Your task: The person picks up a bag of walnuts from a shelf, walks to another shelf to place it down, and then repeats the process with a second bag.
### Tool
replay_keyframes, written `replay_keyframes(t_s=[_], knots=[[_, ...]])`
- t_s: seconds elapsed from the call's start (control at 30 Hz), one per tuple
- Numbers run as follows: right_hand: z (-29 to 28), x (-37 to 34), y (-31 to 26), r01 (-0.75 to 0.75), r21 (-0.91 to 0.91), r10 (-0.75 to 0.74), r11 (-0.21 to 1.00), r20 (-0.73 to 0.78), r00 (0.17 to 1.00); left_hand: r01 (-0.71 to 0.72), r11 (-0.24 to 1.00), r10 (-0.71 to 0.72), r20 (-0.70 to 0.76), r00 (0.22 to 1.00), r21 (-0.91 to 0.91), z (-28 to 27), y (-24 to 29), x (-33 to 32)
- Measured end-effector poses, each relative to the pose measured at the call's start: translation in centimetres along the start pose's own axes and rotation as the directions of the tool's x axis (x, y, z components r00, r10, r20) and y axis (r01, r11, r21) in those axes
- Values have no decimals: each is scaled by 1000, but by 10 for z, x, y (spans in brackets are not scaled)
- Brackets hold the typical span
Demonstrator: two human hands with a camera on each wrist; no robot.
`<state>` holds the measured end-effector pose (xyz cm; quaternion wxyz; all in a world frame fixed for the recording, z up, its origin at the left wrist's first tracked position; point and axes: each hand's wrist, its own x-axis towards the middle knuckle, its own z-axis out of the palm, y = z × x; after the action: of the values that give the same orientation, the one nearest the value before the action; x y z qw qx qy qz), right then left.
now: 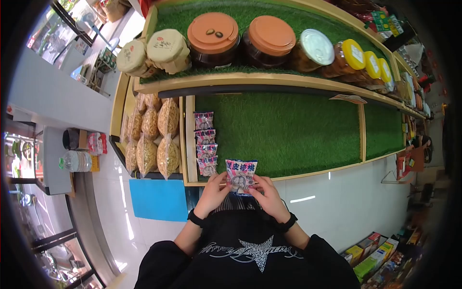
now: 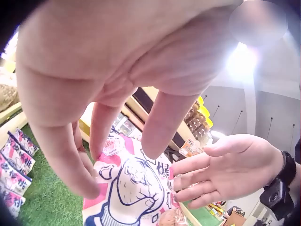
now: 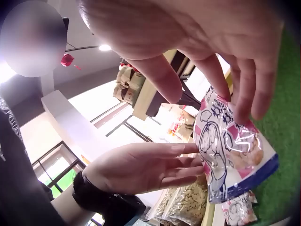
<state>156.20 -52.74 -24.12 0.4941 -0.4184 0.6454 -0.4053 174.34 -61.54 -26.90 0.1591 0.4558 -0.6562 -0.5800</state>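
Both hands hold a pink and white snack packet point(image 1: 241, 174) upright over the front edge of the green-lined shelf. The left hand point(image 1: 214, 193) grips its left side and the right hand point(image 1: 269, 196) its right side, thumbs on the near face. In the left wrist view the packet point(image 2: 136, 188) shows a drawing of a hand with a nut, with the left fingers at its upper part. From the right wrist, the right fingers bend over the packet point(image 3: 225, 146). Several similar packets point(image 1: 207, 151) lie in a column at the compartment's left end.
Bags of nuts point(image 1: 167, 155) fill the compartment on the left. Lidded jars point(image 1: 213, 38) line the raised shelf behind. A wooden divider point(image 1: 362, 132) crosses the green shelf at the right. A blue sheet point(image 1: 159, 199) is below the nut bags.
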Motion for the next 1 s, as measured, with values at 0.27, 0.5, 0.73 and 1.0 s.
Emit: replay_keyframes(t_s=[0.27,0.5,0.73,1.0], knots=[[-8,120,82,-129,271,86,954,165,983,42,988,-26,107,994,-151,2,-68,115],[-15,231,93,-231,277,166,933,238,957,332,942,-327,78,942,-49,-15,-99,231],[-4,282,136,-356,409,288,840,220,932,434,869,-460,-63,886,-237,-8,-108,269],[7,287,142,-328,469,287,820,158,945,332,942,-308,-283,908,39,6,-138,276]])
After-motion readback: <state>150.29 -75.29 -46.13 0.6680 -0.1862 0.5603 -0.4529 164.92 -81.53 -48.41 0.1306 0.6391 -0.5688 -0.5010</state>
